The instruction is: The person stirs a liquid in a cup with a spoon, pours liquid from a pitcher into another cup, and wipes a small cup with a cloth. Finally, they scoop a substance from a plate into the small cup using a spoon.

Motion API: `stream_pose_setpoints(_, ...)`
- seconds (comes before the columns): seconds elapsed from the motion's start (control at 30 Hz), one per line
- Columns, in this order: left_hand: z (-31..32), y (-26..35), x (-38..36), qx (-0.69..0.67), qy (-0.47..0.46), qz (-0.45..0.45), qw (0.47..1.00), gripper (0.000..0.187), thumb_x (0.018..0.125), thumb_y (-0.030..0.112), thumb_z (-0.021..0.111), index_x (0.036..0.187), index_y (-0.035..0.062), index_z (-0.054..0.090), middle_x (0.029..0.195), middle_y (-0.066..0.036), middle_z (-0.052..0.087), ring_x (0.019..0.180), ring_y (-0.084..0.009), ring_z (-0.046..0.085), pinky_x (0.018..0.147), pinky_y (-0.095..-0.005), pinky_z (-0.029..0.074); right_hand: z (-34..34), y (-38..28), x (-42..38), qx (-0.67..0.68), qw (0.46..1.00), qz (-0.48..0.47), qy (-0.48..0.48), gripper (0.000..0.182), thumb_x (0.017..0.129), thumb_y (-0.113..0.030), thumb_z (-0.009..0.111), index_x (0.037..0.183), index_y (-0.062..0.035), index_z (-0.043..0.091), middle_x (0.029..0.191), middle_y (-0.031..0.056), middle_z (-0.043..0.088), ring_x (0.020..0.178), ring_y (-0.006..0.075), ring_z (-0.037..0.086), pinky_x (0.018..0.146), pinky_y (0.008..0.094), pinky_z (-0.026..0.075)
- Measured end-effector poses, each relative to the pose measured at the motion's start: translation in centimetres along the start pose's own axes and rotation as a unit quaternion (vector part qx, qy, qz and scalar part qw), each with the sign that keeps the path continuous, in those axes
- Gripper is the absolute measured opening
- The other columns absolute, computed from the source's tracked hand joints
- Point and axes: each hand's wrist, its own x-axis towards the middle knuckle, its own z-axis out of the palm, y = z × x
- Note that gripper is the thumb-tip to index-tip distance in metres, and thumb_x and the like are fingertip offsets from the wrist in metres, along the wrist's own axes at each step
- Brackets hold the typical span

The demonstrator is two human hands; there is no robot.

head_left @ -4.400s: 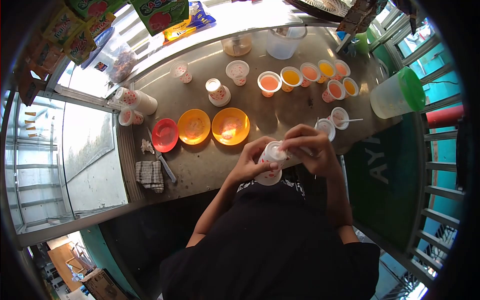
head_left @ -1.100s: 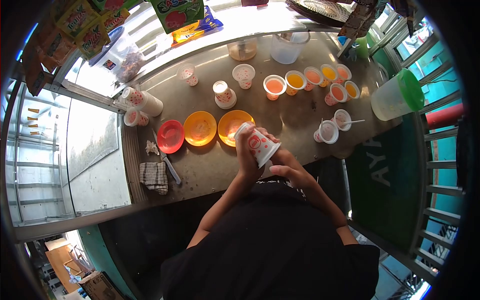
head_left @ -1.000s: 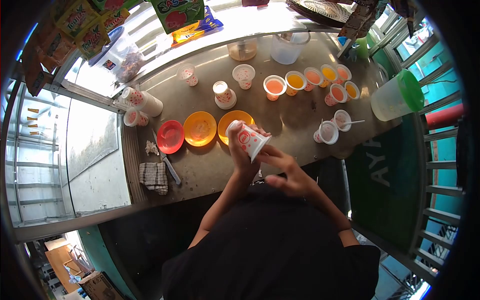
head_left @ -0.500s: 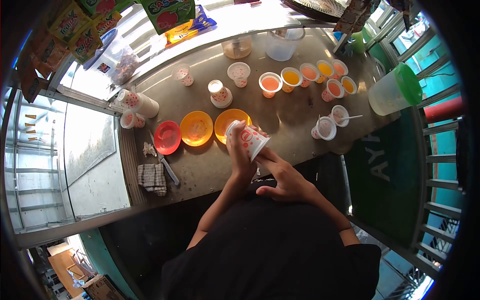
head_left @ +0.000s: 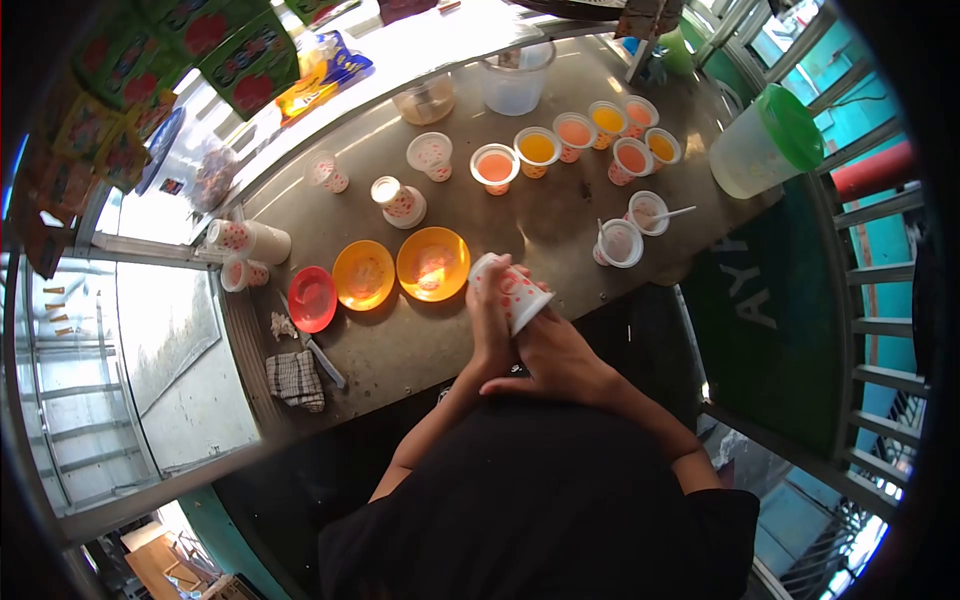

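My left hand (head_left: pixel 489 330) is wrapped round a white cup with red dots (head_left: pixel 521 298), which lies tilted with its wide mouth toward the lower right. At that mouth is my right hand (head_left: pixel 562 362), its thumb stretched out to the left and its fingertips hidden by the cup. Left of the hands are two orange plates (head_left: pixel 432 286) and a red plate (head_left: pixel 312 299). Two dotted cups with spoons (head_left: pixel 618 243) stand to the right.
Several filled cups (head_left: pixel 538 149) stand at the back right, near a green-lidded jug (head_left: pixel 752 150). Stacked cups (head_left: pixel 268 241) lie at the left. A knife (head_left: pixel 327 364) and a checked cloth (head_left: pixel 296 380) lie near the counter's front edge. Snack packets (head_left: pixel 249 62) hang upper left.
My right hand has moved up against the cup's mouth, and its fingertips have gone out of sight. The view has shifted, so the counter things appear further left.
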Motion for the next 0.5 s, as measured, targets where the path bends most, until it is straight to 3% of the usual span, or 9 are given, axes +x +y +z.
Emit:
stream_pose_setpoints(0.1, 0.9, -0.7, 0.0, 0.007, -0.013, -0.003, 1.000, 0.034, 0.086, 0.033, 0.061, 0.105, 0.0089, 0.046, 0.089, -0.011, 0.058, 0.072, -0.0248, 0.064, 0.065, -0.0364, 0.055, -1.0, 1.3, 0.2, 0.050, 0.996, 0.046, -0.056, 0.109, 0.069, -0.071, 0.065, 0.131, 0.0138, 0.035, 0.131, 0.0320, 0.043, 0.125, 0.0451, 0.040, 0.106, 0.0455, 0.033)
stream_pose_setpoints(0.17, 1.5, -0.1, -0.3, 0.054, -0.001, 0.009, 0.998, 0.035, 0.087, 0.034, 0.060, 0.107, 0.0091, 0.047, 0.093, -0.011, 0.057, 0.075, -0.0249, 0.064, 0.066, -0.0360, 0.055, -0.9, 1.4, 0.4, 0.019, 1.000, 0.019, -0.014, 0.110, 0.066, -0.072, 0.066, 0.129, 0.0141, 0.037, 0.129, 0.0320, 0.045, 0.123, 0.0444, 0.042, 0.105, 0.0443, 0.034)
stream_pose_setpoints(0.23, 1.5, 0.2, 0.4, 0.036, 0.011, 0.000, 0.999, 0.037, 0.088, 0.036, 0.059, 0.111, 0.0094, 0.047, 0.096, -0.011, 0.057, 0.081, -0.0244, 0.063, 0.069, -0.0371, 0.055, -1.8, 1.8, 1.1, 0.060, 0.986, 0.048, -0.149, 0.112, 0.069, -0.078, 0.057, 0.131, 0.0126, 0.037, 0.132, 0.0304, 0.044, 0.128, 0.0438, 0.038, 0.109, 0.0454, 0.029)
stream_pose_setpoints(0.3, 0.7, -0.8, 1.8, 0.016, 0.034, 0.063, 0.997, 0.047, 0.089, 0.039, 0.058, 0.118, 0.0039, 0.046, 0.101, -0.014, 0.060, 0.083, -0.0227, 0.065, 0.068, -0.0363, 0.057, -1.9, 2.8, 0.5, 0.061, 0.992, 0.025, -0.106, 0.111, 0.071, -0.079, 0.054, 0.130, 0.0130, 0.038, 0.132, 0.0325, 0.041, 0.127, 0.0463, 0.037, 0.108, 0.0471, 0.030)
stream_pose_setpoints(0.33, 0.3, -0.7, 2.4, -0.057, -0.014, 0.057, 0.997, 0.057, 0.089, 0.037, 0.056, 0.132, 0.0035, 0.040, 0.117, -0.017, 0.057, 0.098, -0.0247, 0.063, 0.080, -0.0383, 0.055, -2.3, 3.5, 0.0, 0.149, 0.980, 0.033, -0.128, 0.111, 0.072, -0.080, 0.051, 0.131, 0.0132, 0.037, 0.134, 0.0335, 0.038, 0.128, 0.0471, 0.035, 0.108, 0.0473, 0.030)
stream_pose_setpoints(0.4, 1.1, -0.3, 2.2, -0.142, -0.048, 0.052, 0.987, 0.063, 0.088, 0.037, 0.055, 0.138, 0.0044, 0.035, 0.125, -0.016, 0.053, 0.102, -0.0245, 0.060, 0.085, -0.0403, 0.053, -3.5, 5.1, -0.8, 0.333, 0.930, 0.035, -0.155, 0.114, 0.076, -0.083, 0.040, 0.136, 0.0137, 0.031, 0.141, 0.0328, 0.030, 0.134, 0.0439, 0.031, 0.110, 0.0439, 0.028)
stream_pose_setpoints(0.43, 1.7, -0.1, 2.0, -0.224, -0.087, 0.050, 0.969, 0.069, 0.087, 0.037, 0.054, 0.143, 0.0052, 0.030, 0.133, -0.015, 0.050, 0.105, -0.0243, 0.058, 0.090, -0.0424, 0.050, -4.0, 5.6, -1.0, 0.336, 0.927, 0.036, -0.162, 0.114, 0.076, -0.083, 0.040, 0.136, 0.0137, 0.031, 0.141, 0.0328, 0.030, 0.134, 0.0439, 0.031, 0.110, 0.0439, 0.028)
stream_pose_setpoints(0.47, 1.7, -0.4, 2.2, -0.189, -0.143, 0.061, 0.970, 0.081, 0.083, 0.035, 0.057, 0.148, 0.0035, 0.020, 0.138, -0.014, 0.046, 0.113, -0.0233, 0.054, 0.101, -0.0444, 0.042, -4.4, 6.0, -1.0, 0.442, 0.891, 0.028, -0.095, 0.104, 0.081, -0.078, 0.040, 0.132, 0.0124, 0.037, 0.139, 0.0307, 0.035, 0.132, 0.0429, 0.034, 0.108, 0.0422, 0.030)
stream_pose_setpoints(0.5, 1.3, -1.1, 2.5, -0.190, -0.136, 0.065, 0.970, 0.081, 0.083, 0.035, 0.057, 0.148, 0.0035, 0.020, 0.138, -0.014, 0.046, 0.113, -0.0233, 0.054, 0.101, -0.0444, 0.042, -4.7, 6.5, -0.9, 0.542, 0.840, 0.020, -0.027, 0.095, 0.085, -0.074, 0.040, 0.128, 0.0111, 0.043, 0.136, 0.0286, 0.041, 0.129, 0.0419, 0.038, 0.106, 0.0405, 0.032)
